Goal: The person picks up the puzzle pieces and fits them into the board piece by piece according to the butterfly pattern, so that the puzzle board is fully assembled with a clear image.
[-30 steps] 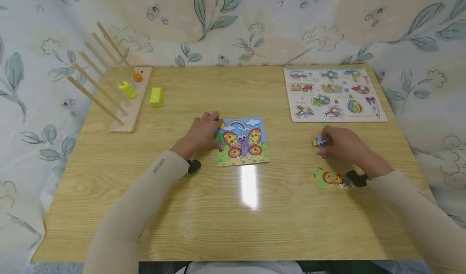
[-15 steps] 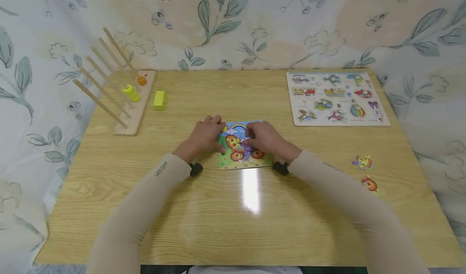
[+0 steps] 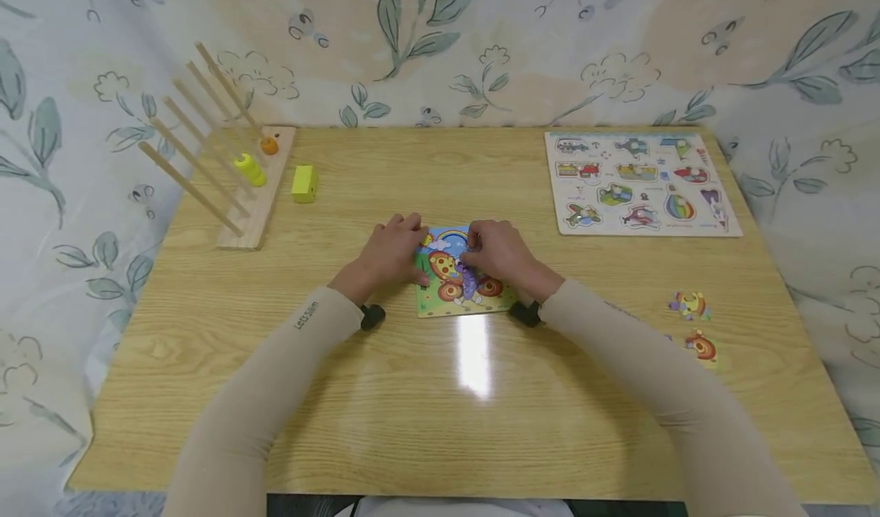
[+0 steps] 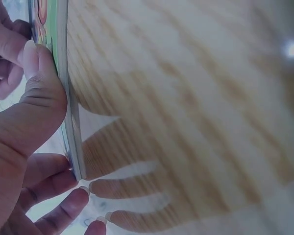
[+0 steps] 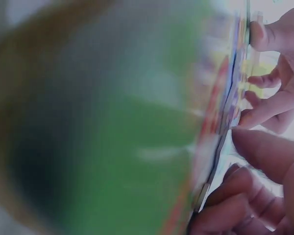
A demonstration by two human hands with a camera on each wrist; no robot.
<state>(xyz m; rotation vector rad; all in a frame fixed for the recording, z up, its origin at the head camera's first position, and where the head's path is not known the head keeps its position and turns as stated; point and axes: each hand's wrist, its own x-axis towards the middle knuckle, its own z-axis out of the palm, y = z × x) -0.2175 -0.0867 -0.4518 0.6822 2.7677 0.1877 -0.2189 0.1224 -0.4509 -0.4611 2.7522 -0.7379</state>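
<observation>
A square jigsaw board (image 3: 429,303) with a cartoon butterfly lies on the wooden table. My left hand (image 3: 390,256) holds its left side, thumb (image 4: 39,66) on the face near the edge and a finger at the corner in the left wrist view; other fingertips rest on the tabletop. My right hand (image 3: 505,253) pinches a small purple puzzle piece (image 3: 464,270) over the middle of the picture, fingers curled, hiding the upper right of the board. In the right wrist view the right thumb (image 5: 264,152) is right at the board's surface.
Two loose jigsaw pieces, a colourful one (image 3: 690,305) and an orange swirl one (image 3: 701,345), lie to the right. A vehicle puzzle board (image 3: 584,189) is at the back right. A pegged wooden stand (image 3: 254,223) and a yellow block (image 3: 304,184) occupy the back left.
My right hand has picked up a piece at the right and carried it left onto the board, where it has barely shifted since. The left hand keeps its hold on the board.
</observation>
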